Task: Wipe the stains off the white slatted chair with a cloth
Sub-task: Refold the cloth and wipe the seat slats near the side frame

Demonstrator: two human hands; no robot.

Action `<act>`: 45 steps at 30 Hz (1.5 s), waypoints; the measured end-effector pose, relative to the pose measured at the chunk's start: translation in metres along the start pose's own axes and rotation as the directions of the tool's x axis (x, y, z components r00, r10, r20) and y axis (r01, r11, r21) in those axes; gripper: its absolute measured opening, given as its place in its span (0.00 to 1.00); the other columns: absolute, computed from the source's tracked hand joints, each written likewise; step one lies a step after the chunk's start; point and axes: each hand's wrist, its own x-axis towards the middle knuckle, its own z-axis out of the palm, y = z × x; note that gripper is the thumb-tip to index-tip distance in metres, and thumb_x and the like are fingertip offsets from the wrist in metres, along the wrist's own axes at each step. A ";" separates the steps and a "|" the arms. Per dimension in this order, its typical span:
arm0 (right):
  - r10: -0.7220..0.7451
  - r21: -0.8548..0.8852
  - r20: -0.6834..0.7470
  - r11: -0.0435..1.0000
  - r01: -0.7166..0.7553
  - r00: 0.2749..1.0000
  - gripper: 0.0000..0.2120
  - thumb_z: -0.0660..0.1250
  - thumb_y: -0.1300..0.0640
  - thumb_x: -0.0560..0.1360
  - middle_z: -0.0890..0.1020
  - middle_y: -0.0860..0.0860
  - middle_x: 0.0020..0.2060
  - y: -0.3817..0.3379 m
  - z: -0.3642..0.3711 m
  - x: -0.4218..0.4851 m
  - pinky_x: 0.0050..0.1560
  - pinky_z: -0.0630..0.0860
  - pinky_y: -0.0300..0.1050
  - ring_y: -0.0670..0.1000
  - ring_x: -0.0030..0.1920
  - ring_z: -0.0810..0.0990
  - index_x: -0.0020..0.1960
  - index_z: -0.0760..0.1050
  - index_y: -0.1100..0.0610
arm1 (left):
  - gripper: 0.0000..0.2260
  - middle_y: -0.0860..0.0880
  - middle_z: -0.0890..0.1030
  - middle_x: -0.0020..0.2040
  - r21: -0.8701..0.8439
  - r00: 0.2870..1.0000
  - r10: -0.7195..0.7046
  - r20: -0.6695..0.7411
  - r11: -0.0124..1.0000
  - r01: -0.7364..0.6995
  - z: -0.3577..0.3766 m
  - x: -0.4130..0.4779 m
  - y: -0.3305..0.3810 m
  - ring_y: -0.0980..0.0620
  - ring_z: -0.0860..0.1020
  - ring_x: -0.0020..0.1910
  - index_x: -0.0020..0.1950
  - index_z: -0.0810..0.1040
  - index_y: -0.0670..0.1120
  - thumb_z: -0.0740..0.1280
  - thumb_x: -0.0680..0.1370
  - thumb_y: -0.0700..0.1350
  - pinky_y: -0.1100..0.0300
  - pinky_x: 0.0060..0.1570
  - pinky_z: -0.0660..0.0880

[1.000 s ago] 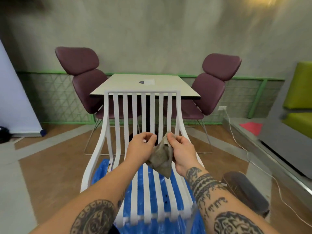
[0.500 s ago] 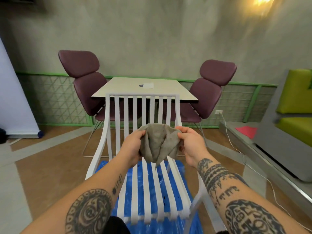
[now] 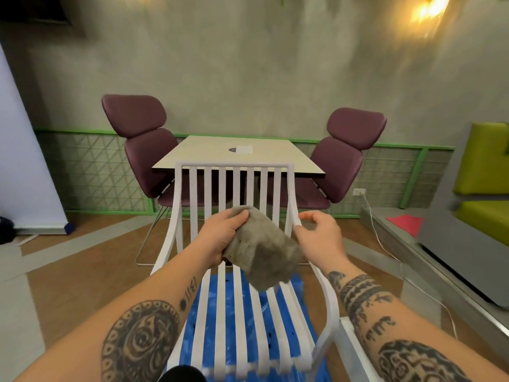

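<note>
Over the seat of the white slatted chair (image 3: pixel 239 312), seen from my head camera, my left hand (image 3: pixel 220 238) is clenched on the grey cloth (image 3: pixel 261 252), thumb on top, with most of the fabric hanging loose toward the right. My right hand (image 3: pixel 321 237) is spread and empty, its fingers curled just beside the chair's right side rail and close to the cloth's edge, though I cannot tell whether it touches either. The cloth hangs just above the slats, so no wiping has begun, as far as I can judge. Held bunched by one hand, it could slip or drag unevenly, and a loose end might drop through the gaps between slats. Small dark specks show low on the seat; I could easily miss them. Blue plastic sheeting (image 3: pixel 275 323) lies under the chair on a wooden floor (image 3: pixel 82 285). Beyond stand a pale table (image 3: pixel 209 153), two plum chairs (image 3: pixel 143 133) and a grey wall
</note>
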 end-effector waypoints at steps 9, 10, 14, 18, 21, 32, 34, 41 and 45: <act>-0.267 0.334 0.296 0.929 0.163 0.917 0.24 0.71 0.56 0.76 0.81 0.45 0.59 -0.029 0.022 -0.004 0.63 0.74 0.40 0.42 0.62 0.77 0.70 0.71 0.49 | 0.12 0.48 0.81 0.35 0.491 0.969 0.156 0.190 0.840 -0.231 0.008 -0.001 0.046 0.52 0.78 0.36 0.39 0.81 0.47 0.78 0.72 0.53 0.58 0.39 0.75; -0.256 0.398 0.302 0.909 0.122 0.918 0.20 0.72 0.58 0.76 0.83 0.47 0.54 -0.031 0.021 -0.005 0.57 0.77 0.39 0.44 0.57 0.81 0.67 0.74 0.51 | 0.12 0.49 0.81 0.35 0.506 0.967 0.168 0.192 0.827 -0.244 0.005 -0.001 0.050 0.54 0.79 0.36 0.40 0.81 0.46 0.78 0.72 0.53 0.59 0.38 0.75; -0.109 0.589 0.323 0.801 -0.109 0.940 0.05 0.69 0.62 0.78 0.85 0.54 0.43 -0.037 0.014 -0.003 0.41 0.81 0.40 0.48 0.42 0.85 0.53 0.79 0.60 | 0.11 0.50 0.84 0.39 0.462 0.969 0.133 0.206 0.860 -0.217 -0.009 0.000 0.055 0.54 0.82 0.40 0.43 0.82 0.48 0.78 0.72 0.54 0.60 0.40 0.77; -0.014 0.648 0.348 0.726 -0.229 0.938 0.06 0.65 0.63 0.80 0.85 0.59 0.50 -0.031 0.007 0.003 0.49 0.83 0.51 0.56 0.50 0.85 0.55 0.79 0.61 | 0.10 0.46 0.85 0.47 0.214 0.964 -0.024 0.264 0.976 -0.034 -0.025 0.000 0.044 0.50 0.83 0.45 0.55 0.84 0.44 0.74 0.74 0.45 0.55 0.45 0.79; 0.046 0.480 0.273 0.859 -0.177 0.961 0.09 0.65 0.59 0.80 0.85 0.54 0.48 -0.024 0.005 0.007 0.50 0.83 0.52 0.55 0.49 0.85 0.59 0.78 0.56 | 0.12 0.45 0.85 0.50 0.121 0.970 -0.055 0.235 0.992 0.027 -0.020 0.003 0.034 0.48 0.82 0.48 0.59 0.83 0.43 0.73 0.77 0.41 0.52 0.49 0.80; -0.150 0.323 0.121 0.941 0.104 0.981 0.10 0.72 0.46 0.74 0.83 0.46 0.43 -0.023 0.026 -0.018 0.40 0.79 0.42 0.47 0.44 0.82 0.52 0.79 0.47 | 0.12 0.39 0.85 0.53 -0.044 0.993 -0.105 0.051 0.993 0.107 0.039 0.014 0.025 0.42 0.86 0.49 0.57 0.81 0.41 0.67 0.82 0.49 0.50 0.48 0.84; -0.110 0.287 0.059 0.954 0.089 0.992 0.09 0.67 0.46 0.78 0.83 0.47 0.36 -0.020 0.024 -0.011 0.38 0.79 0.46 0.49 0.39 0.82 0.47 0.83 0.50 | 0.14 0.38 0.85 0.52 -0.094 0.989 -0.130 0.063 0.986 0.136 0.039 0.012 0.028 0.42 0.86 0.46 0.59 0.80 0.39 0.63 0.84 0.49 0.53 0.43 0.84; 0.265 0.628 0.403 0.617 -0.475 0.876 0.18 0.60 0.41 0.80 0.86 0.55 0.49 -0.015 0.020 0.009 0.58 0.78 0.60 0.59 0.53 0.84 0.58 0.81 0.50 | 0.15 0.49 0.83 0.59 0.222 0.978 0.009 0.211 0.973 -0.057 0.037 0.009 0.017 0.49 0.80 0.61 0.63 0.81 0.51 0.74 0.77 0.47 0.54 0.57 0.78; 0.247 0.653 0.479 0.541 -0.530 0.842 0.21 0.60 0.39 0.79 0.85 0.53 0.54 -0.011 0.018 0.013 0.60 0.77 0.60 0.56 0.59 0.81 0.61 0.80 0.51 | 0.20 0.53 0.84 0.55 0.447 0.963 0.137 0.233 0.864 -0.231 0.047 0.004 0.012 0.57 0.81 0.55 0.63 0.81 0.52 0.79 0.72 0.47 0.66 0.49 0.75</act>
